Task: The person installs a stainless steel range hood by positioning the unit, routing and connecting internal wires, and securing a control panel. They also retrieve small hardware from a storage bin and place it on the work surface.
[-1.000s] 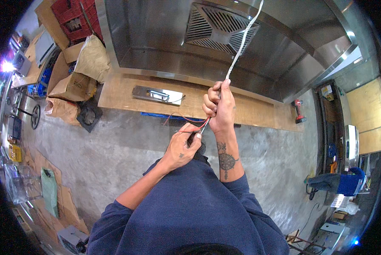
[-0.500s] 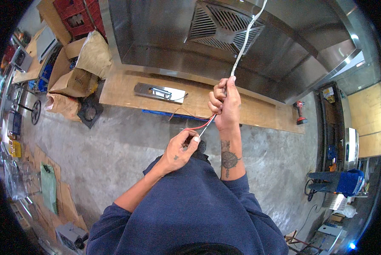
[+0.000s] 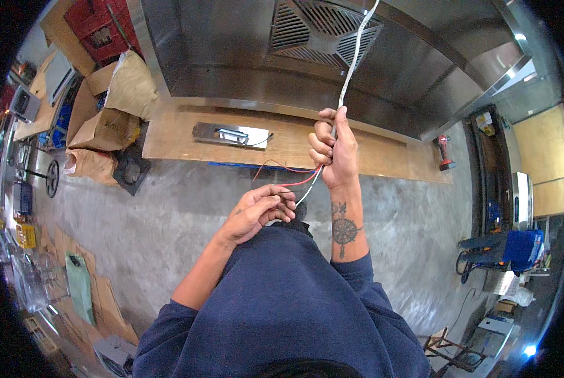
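Note:
A white cable (image 3: 355, 53) hangs down from the upper edge in front of the steel hood. My right hand (image 3: 335, 148) is closed around its lower part. Below that fist the cable splits into thin wires: red wires (image 3: 299, 183), a black one and a white wire (image 3: 310, 191). One reddish wire loops off to the left. My left hand (image 3: 260, 211) is lower and nearer my body, fingers bent, with the black wire running in between thumb and forefinger. The white wire's end is beside its fingertips.
The large steel hood (image 3: 231, 79) with a slotted vent stands on a wooden board (image 3: 169, 135). On the board lie a metal plate with a handle (image 3: 231, 135) and, at right, a red power drill (image 3: 444, 153). Cardboard boxes (image 3: 102, 129) stand at left; a blue-topped stool-like item (image 3: 522, 251) at right.
My left hand has moved slightly left, its pinch shifting from the white wire to the black one. The right hand keeps its grip on the cable. The whole view has shifted a little.

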Available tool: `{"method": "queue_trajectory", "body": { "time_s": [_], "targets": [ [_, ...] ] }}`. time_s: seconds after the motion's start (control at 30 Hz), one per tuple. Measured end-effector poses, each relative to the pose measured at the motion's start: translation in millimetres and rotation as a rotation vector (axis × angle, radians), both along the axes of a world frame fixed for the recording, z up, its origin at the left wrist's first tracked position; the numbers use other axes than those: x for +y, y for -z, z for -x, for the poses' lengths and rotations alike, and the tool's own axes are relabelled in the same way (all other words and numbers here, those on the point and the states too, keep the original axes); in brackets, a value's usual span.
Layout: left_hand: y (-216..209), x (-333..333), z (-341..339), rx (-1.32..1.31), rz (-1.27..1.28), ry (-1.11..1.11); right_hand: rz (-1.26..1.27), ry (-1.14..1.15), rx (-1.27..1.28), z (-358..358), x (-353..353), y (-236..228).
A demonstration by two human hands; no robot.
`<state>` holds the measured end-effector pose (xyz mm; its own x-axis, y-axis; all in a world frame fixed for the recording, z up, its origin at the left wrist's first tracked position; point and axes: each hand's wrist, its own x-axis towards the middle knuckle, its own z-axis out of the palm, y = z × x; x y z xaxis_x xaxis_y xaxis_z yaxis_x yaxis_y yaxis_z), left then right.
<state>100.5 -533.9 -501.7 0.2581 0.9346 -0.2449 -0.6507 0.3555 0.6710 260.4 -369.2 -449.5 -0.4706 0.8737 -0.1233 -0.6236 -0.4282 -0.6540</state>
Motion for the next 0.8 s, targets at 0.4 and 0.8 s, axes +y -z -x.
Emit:
{"method": "queue_trajectory", "body": {
  "time_s": [0.4,0.8],
  "targets": [
    [-40.8,49.8,11.0,1.219,-0.679,-0.156,0.022,-0.031,-0.069,-9.8,-5.1,-0.2],
    [-18.7,68.5,-16.9,0.88,-0.346,0.146,-0.22,-0.02,-0.382,-6.3,21.3,21.8]
  ]
}}
